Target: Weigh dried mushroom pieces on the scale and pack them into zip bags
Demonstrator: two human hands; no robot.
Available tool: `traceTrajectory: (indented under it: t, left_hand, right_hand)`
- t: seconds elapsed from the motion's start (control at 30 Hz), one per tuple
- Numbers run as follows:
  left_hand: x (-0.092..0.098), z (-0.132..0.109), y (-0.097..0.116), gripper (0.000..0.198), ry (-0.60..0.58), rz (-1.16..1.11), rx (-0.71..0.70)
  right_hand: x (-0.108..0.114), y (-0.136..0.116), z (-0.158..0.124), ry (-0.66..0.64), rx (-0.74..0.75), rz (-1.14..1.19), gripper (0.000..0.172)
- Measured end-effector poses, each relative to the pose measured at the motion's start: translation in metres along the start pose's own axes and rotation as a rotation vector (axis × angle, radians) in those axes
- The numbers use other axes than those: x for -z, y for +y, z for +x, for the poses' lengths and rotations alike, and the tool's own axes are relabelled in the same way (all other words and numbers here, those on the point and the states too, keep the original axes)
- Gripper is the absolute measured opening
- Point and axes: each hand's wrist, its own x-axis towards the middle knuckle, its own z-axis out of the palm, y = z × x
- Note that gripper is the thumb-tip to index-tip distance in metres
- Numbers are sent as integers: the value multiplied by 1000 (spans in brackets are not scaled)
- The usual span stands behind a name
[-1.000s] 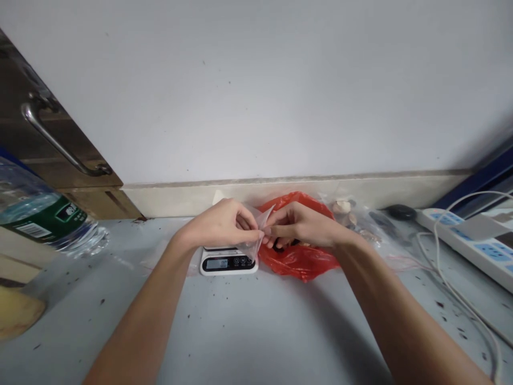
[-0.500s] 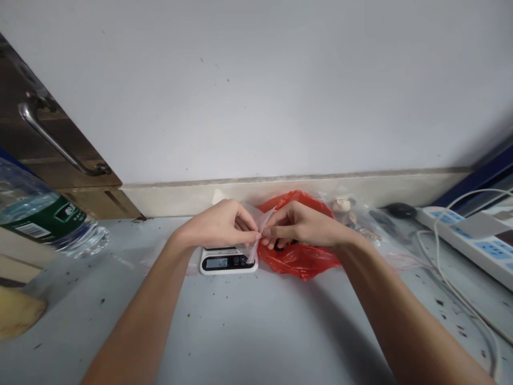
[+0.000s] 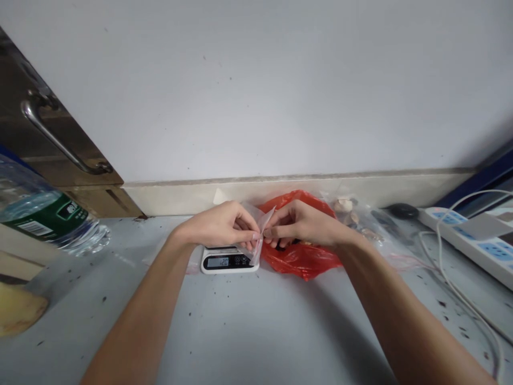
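Observation:
A small clear plastic bag [image 3: 265, 218] is pinched at its edge between both hands. My left hand [image 3: 224, 224] grips it from the left, thumb and fingers together, above a white digital scale [image 3: 229, 270] whose display reads about 120. My right hand [image 3: 302, 223] pinches the same bag from the right, its fingertips meeting the left ones. Under and behind the right hand lies an open red plastic bag [image 3: 306, 263] with dark and yellowish bits in it, mostly covered by the hand. The scale's platform is largely hidden by the left hand.
Clear bags with pale pieces [image 3: 348, 211] lie right of the red bag. A black mouse-like object [image 3: 404, 210], a white power strip [image 3: 476, 243] and a cable [image 3: 438, 256] are farther right. At left are a large water bottle [image 3: 48, 214] and a yellowish roundish object [image 3: 20, 310].
Both hands keep their pinch on the clear bag, and its edge between the fingertips has shifted slightly. The whole view has moved a little.

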Motion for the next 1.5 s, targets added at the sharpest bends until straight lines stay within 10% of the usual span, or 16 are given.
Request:
traceTrajectory:
  t: [0.6, 0.77, 0.9, 1.17, 1.33, 1.5]
  left_hand:
    - [-2, 3, 2, 14, 204, 65, -18]
    - [14, -8, -1, 15, 414, 60, -50]
    - [7, -5, 3, 16, 483, 58, 5]
    - [-10, -1, 17, 14, 470, 79, -209]
    - [-2, 2, 4, 36, 882, 46, -188]
    - [-4, 13, -8, 69, 674, -295, 1]
  right_hand:
    - [-12, -16, -1, 227, -114, -99, 24]
    - [-10, -18, -3, 555, -214, -400, 39]
    - [-20, -20, -2, 762, 17, -543, 10]
    - [-23, -19, -6, 366, -27, -544, 6]
    - [4, -17, -20, 347, 132, -445, 84]
    - [35, -14, -39, 195, 182, -464, 88]
